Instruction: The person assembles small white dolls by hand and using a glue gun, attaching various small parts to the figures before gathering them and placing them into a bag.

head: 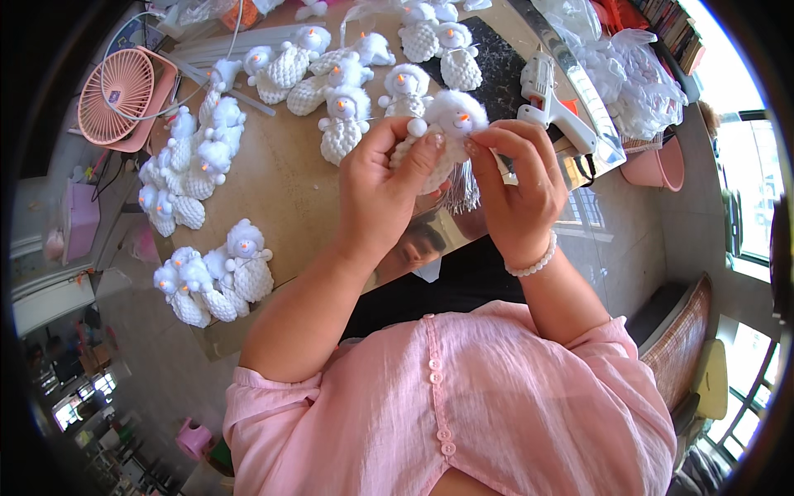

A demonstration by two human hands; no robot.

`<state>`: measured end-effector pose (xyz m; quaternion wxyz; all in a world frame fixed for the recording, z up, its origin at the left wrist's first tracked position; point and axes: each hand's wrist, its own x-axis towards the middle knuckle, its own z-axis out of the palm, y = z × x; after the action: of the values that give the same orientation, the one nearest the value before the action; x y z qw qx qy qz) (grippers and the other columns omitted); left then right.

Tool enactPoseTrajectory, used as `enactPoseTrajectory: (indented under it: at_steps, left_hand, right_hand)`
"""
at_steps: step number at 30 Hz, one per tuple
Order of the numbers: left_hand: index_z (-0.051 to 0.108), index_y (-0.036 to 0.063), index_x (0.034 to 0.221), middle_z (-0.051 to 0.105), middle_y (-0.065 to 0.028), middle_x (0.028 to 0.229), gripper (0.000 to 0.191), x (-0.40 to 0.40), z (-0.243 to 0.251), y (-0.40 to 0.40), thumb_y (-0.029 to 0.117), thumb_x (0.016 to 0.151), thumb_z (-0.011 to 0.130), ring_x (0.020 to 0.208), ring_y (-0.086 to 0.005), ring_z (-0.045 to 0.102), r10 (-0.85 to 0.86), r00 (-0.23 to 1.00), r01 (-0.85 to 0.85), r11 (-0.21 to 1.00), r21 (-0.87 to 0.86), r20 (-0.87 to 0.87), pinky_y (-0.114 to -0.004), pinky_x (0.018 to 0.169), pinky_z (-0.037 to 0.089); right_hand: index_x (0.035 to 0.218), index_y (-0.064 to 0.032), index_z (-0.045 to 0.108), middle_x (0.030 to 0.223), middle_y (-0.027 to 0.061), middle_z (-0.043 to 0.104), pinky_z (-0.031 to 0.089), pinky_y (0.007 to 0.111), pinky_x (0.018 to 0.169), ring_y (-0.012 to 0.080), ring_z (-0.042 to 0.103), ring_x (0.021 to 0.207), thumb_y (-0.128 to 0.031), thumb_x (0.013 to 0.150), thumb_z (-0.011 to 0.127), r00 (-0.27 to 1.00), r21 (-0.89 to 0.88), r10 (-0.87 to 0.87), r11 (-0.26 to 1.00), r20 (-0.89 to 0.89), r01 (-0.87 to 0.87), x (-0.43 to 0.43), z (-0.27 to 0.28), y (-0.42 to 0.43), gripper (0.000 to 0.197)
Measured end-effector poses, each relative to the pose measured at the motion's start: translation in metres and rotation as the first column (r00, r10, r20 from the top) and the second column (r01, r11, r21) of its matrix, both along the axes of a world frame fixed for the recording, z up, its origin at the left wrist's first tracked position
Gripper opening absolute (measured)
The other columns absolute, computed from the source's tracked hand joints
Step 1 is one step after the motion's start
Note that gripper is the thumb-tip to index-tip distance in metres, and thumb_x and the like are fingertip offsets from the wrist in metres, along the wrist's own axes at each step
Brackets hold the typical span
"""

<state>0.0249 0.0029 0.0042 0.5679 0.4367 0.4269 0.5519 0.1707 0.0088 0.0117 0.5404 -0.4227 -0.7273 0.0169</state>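
Note:
My left hand (381, 186) holds a white snowman doll (458, 118) with a fluffy hat, an orange nose and a bumpy knitted body. Its thumb lies across the body, which the fingers partly hide. At the doll's neck, my right hand (524, 180) pinches with thumb and forefinger; what lies between those fingertips is too small to tell. A bundle of silver strands (463, 192) shows below the doll, between my hands. Just beyond the left hand lie finished-looking snowman dolls, one (344, 121) with a thin silver thread at its side.
More snowman dolls (214, 155) lie in groups along the table's (267, 186) left side and far part. A white glue gun (549, 99) rests at the right on a black marbled board (496, 49). A pink fan (118, 93) stands far left; plastic bags (639, 74) fill the right.

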Motion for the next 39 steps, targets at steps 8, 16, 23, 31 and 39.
enactPoseTrajectory:
  at_steps: [8,16,23,31,39]
  left_hand:
    - [0.060,-0.0012,0.091,0.061,0.0000,0.079,0.020,0.002,-0.001,-0.003,0.017,0.085,0.066,0.069,-0.0039,0.056,0.043,0.990,-0.038,0.998,0.041,-0.136,-0.021,0.057,0.050]
    - [0.059,-0.0009,0.094,0.062,-0.0024,0.079,0.025,0.000,0.005,-0.002,0.023,0.088,0.062,0.068,-0.0059,0.058,-0.061,0.981,0.076,0.994,-0.075,0.183,-0.023,0.056,0.053]
    - [0.059,-0.0003,0.095,0.063,-0.0027,0.080,0.025,-0.002,0.002,-0.003,0.024,0.090,0.061,0.068,-0.0063,0.059,-0.082,0.979,0.093,0.994,-0.055,0.187,-0.022,0.057,0.053]
    - [0.061,-0.0009,0.094,0.064,-0.0040,0.079,0.024,0.002,-0.003,-0.003,0.021,0.087,0.065,0.067,-0.0067,0.060,-0.034,0.999,0.034,0.999,-0.015,-0.012,-0.022,0.057,0.050]
    - [0.061,-0.0003,0.091,0.063,-0.0057,0.072,0.022,0.001,-0.009,-0.002,0.022,0.087,0.064,0.063,-0.0074,0.059,0.026,0.978,-0.004,0.994,0.109,-0.205,-0.022,0.052,0.047]
  right_hand:
    - [0.085,-0.0061,0.063,0.079,0.0065,0.054,0.041,0.033,0.066,0.0238,0.052,0.073,-0.003,0.068,0.069,0.995,-0.013,0.069,0.998,0.069,-0.068,0.001,0.006,0.008,0.018]
    - [0.083,-0.0091,0.066,0.086,0.0061,0.054,0.041,0.034,0.069,0.0238,0.052,0.078,-0.005,0.067,0.070,0.993,0.009,0.076,0.997,0.085,-0.077,0.002,0.009,0.011,0.017]
    - [0.086,-0.0087,0.066,0.089,0.0073,0.055,0.044,0.034,0.068,0.0249,0.054,0.080,-0.004,0.065,0.070,0.975,0.095,0.061,0.992,0.215,-0.084,0.006,0.008,0.008,0.022]
    - [0.087,-0.0085,0.065,0.093,0.0085,0.055,0.043,0.036,0.071,0.0259,0.054,0.082,-0.004,0.067,0.069,0.990,-0.092,0.113,0.990,0.088,-0.105,0.012,0.021,0.009,0.020]
    - [0.089,-0.0018,0.061,0.104,0.0125,0.056,0.044,0.035,0.082,0.0274,0.055,0.092,-0.002,0.079,0.061,0.881,-0.261,0.378,0.915,0.284,-0.308,0.012,0.045,0.037,0.010]
